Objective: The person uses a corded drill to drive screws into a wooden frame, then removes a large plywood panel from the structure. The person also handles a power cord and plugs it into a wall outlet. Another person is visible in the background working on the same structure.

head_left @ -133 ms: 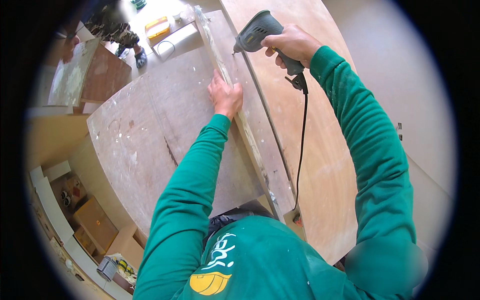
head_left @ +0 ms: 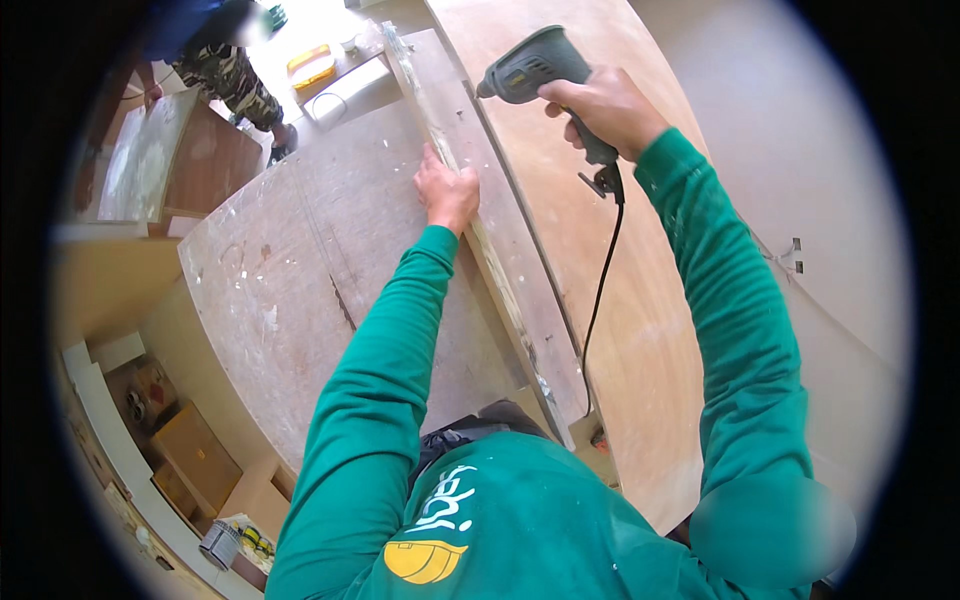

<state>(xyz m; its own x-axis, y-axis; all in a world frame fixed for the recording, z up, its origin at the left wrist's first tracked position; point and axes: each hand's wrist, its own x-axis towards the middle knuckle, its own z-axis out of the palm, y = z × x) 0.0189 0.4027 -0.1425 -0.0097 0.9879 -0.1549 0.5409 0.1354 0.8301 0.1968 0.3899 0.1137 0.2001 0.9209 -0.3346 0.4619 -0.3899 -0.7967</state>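
Note:
My left hand [head_left: 448, 195] grips a long, paint-worn wooden strip [head_left: 497, 285], fingers over its far side. The strip runs from the far edge toward my body across a stained wooden panel [head_left: 300, 250]. My right hand [head_left: 608, 108] is closed around the handle of a grey-green corded drill [head_left: 535, 65]. Its chuck points left, raised over the gap between the panel and a lighter plywood sheet [head_left: 640, 340]. A black cord [head_left: 603, 280] hangs from the handle toward my waist. A small dark spot, perhaps a screw head, shows on the panel beyond my left hand.
At the far left another person in camouflage trousers [head_left: 225, 75] stands by a brown panel [head_left: 212, 160]. A yellow container [head_left: 312, 65] sits beyond the work surface. Lower left are cardboard boxes [head_left: 197, 455] and a bucket [head_left: 220, 543]. A pale wall [head_left: 800, 150] borders the right.
The drill has shifted right and slightly toward me, its tip away from the panel's edge strip. My left hand stays on the wooden strip. The other person's legs show more.

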